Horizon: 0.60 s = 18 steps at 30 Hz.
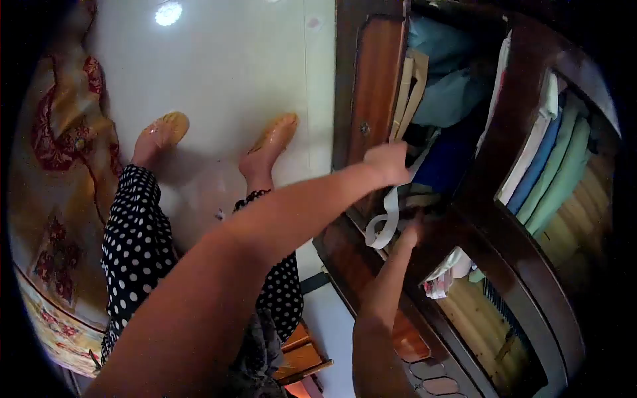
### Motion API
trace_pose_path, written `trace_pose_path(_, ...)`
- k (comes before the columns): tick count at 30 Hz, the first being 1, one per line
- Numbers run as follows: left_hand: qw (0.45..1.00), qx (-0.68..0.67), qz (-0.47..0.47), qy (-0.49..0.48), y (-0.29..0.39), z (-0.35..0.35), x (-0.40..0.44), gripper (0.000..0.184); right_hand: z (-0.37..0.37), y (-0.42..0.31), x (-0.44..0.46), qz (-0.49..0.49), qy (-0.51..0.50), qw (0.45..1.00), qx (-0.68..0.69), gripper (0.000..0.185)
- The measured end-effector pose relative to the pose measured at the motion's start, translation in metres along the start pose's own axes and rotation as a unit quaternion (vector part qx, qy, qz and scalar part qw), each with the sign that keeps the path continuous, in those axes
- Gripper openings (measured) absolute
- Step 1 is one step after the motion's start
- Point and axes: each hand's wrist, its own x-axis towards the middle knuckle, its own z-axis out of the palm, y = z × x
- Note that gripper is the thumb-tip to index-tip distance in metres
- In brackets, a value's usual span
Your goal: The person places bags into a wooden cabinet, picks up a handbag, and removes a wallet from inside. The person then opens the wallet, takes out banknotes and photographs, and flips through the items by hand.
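Both hands reach into an open brown wooden cupboard (520, 53). The left hand (388, 163) has its fingers curled in, just by the low end of some tan card (413, 96), but I cannot tell if they have hold of anything. The right hand (413, 233) is lower down and blurry in the dark, so I cannot tell how far open its fingers are or what they hold. A white strap (383, 232) hangs in a loop out of the cupboard, between the two hands. A dark blue cloth (441, 162) sits inside, near the left hand. Blue-grey cloth (448, 96) lies past it. Folded green cloths (557, 169) are on another shelf.
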Motion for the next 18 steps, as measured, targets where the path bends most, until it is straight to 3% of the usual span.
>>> trace_pose_path(2, 0.997, 0.006, -0.019, -0.075, 0.005, 0.014, -0.006, 0.056, 0.006, 0.013, 0.019, 0.009, 0.020, 1.000, 0.010, 0.042)
trace_pose_path(4, 0.999, -0.004, 0.017, -0.049, 0.002, 0.038, -0.007, 0.066, 0.013, 0.022, 0.031, 0.018, 0.035, 0.999, 0.010, 0.038)
trace_pose_path(7, 1.000, 0.012, -0.002, -0.018, -0.001, 0.064, 0.009, 0.054, 0.033, 0.027, 0.040, 0.016, 0.038, 0.999, 0.026, 0.031)
trace_pose_path(9, 0.999, -0.018, -0.006, 0.035, -0.013, 0.073, 0.013, 0.030, 0.055, 0.035, 0.022, -0.073, 0.015, 0.997, 0.011, 0.027)
trace_pose_path(11, 0.999, -0.015, 0.015, 0.037, -0.022, 0.068, 0.021, 0.025, 0.067, 0.047, -0.041, -0.238, -0.033, 0.971, 0.010, 0.023)
trace_pose_path(12, 0.997, -0.012, 0.044, 0.056, -0.024, 0.066, 0.023, 0.020, 0.056, 0.042, -0.076, -0.227, -0.064, 0.968, 0.087, 0.022)
trace_pose_path(14, 0.994, 0.037, 0.080, 0.066, -0.023, 0.073, 0.022, 0.018, 0.008, 0.010, -0.134, -0.109, -0.083, 0.955, 0.263, 0.021)
trace_pose_path(16, 0.978, 0.110, 0.158, -0.076, -0.008, 0.076, -0.007, 0.023, -0.015, 0.028, -0.154, -0.072, -0.100, 0.917, 0.378, 0.023)
trace_pose_path(17, 0.987, 0.050, 0.112, -0.108, 0.001, 0.081, -0.026, 0.027, -0.028, 0.039, -0.165, -0.069, -0.097, 0.915, 0.385, 0.023)
trace_pose_path(18, 0.987, 0.043, 0.086, -0.130, 0.012, 0.081, -0.046, 0.018, -0.042, 0.043, -0.173, -0.094, -0.111, 0.915, 0.377, 0.023)
